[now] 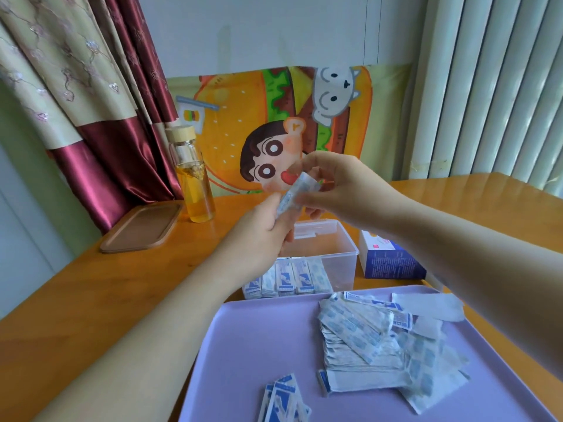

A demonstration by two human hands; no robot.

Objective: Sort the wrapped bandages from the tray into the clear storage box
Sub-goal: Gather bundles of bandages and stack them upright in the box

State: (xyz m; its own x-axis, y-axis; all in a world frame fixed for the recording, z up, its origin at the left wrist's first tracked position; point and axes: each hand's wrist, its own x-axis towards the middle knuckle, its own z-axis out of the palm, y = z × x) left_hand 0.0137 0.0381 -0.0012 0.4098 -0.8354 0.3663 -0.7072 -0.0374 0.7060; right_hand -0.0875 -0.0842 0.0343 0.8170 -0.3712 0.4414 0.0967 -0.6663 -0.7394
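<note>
Both hands are raised above the clear storage box (pixel 341 260) and share a small stack of wrapped bandages (pixel 295 193). My left hand (pixel 265 229) grips the stack's lower end, and my right hand (pixel 338 190) pinches its upper end. Inside the box, several wrapped bandages (pixel 289 277) stand in a row along the near wall. The lilac tray (pixel 253 345) lies in front, with a loose heap of wrapped bandages (pixel 380 345) on its right half and a few more bandages (pixel 283 400) at its near edge.
A blue and white carton (pixel 390 257) sits right of the box. The brown lid (pixel 141 226) lies at the table's back left beside a glass bottle (pixel 195 175) of yellow liquid. A cartoon cloth (pixel 274 123) hangs behind, with curtains at left.
</note>
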